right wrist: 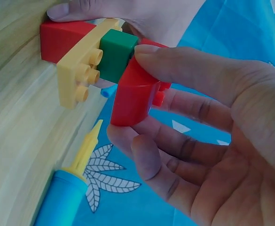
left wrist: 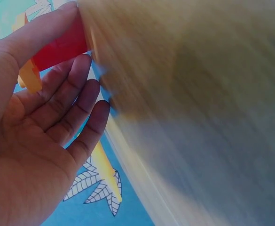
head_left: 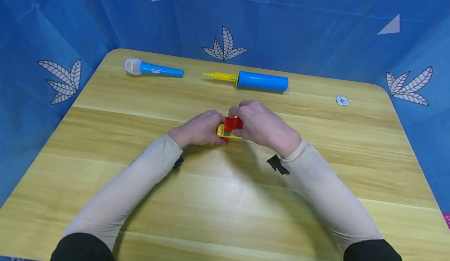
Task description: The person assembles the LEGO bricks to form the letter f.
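At mid-table, both hands hold a small stack of toy building bricks. My left hand (head_left: 205, 127) grips the lower red brick (right wrist: 64, 42), thumb on one side and fingers on the other. Above it lies a flat yellow brick (right wrist: 71, 77) with bare studs at one end. A green brick (right wrist: 114, 55) sits on the yellow one. My right hand (head_left: 263, 126) pinches the top red brick (right wrist: 135, 96) between thumb and fingers; that brick has a slanted face and lies against the green brick. In the left wrist view the left palm (left wrist: 34, 174) hides part of the stack.
A blue toy microphone (head_left: 159, 70) lies at the back left of the wooden table (head_left: 225, 214). Behind the hands lies a blue hand pump (head_left: 263, 81) with a yellow nozzle. A round blue-and-white chip (head_left: 341, 101) is at the back right. A blue curtain (head_left: 299, 26) stands behind the table.
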Tool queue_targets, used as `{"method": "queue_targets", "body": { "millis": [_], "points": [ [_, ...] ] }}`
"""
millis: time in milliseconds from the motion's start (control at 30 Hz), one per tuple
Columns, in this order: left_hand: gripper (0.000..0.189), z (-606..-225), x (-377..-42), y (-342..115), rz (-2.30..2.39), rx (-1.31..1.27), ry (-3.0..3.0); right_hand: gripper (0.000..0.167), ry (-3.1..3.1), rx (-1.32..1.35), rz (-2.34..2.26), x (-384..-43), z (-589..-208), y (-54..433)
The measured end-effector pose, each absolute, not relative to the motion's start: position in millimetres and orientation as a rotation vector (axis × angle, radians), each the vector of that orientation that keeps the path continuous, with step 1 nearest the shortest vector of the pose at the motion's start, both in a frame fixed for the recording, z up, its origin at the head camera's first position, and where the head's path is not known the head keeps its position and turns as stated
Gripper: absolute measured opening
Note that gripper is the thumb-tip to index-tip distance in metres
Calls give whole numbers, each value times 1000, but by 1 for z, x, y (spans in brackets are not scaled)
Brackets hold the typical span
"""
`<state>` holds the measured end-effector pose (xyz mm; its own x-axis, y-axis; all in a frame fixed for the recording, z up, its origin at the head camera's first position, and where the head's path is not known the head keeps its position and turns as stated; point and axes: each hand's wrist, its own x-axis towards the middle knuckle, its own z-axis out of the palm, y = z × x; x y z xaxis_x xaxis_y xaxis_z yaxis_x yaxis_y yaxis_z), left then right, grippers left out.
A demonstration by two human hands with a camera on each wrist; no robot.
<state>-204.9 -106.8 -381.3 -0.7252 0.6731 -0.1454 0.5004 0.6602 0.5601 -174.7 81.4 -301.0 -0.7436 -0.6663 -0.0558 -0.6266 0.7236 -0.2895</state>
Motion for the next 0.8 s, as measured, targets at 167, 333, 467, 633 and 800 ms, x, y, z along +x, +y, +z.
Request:
{"method": "queue_targets", "body": {
  "millis": [167,333,467,633,800],
  "points": [
    [44,-382,-205,-107,699,933,2544,30,2776,-1061,-381,-174,-301,82],
    [45,-382,-205,-107,696,942,2545,29,2776,-1077,-380,-173,-303,83],
    [44,-381,-205,-107,685,950,2550,29,2777,-1074,-379,-173,-304,83],
    [46,-379,-205,-107,670,933,2556,29,2784,-1098,-382,-173,-303,82],
    [45,-380,-203,-106,666,923,2562,30,2783,-1076,-382,-172,-305,81]
  ]
}}
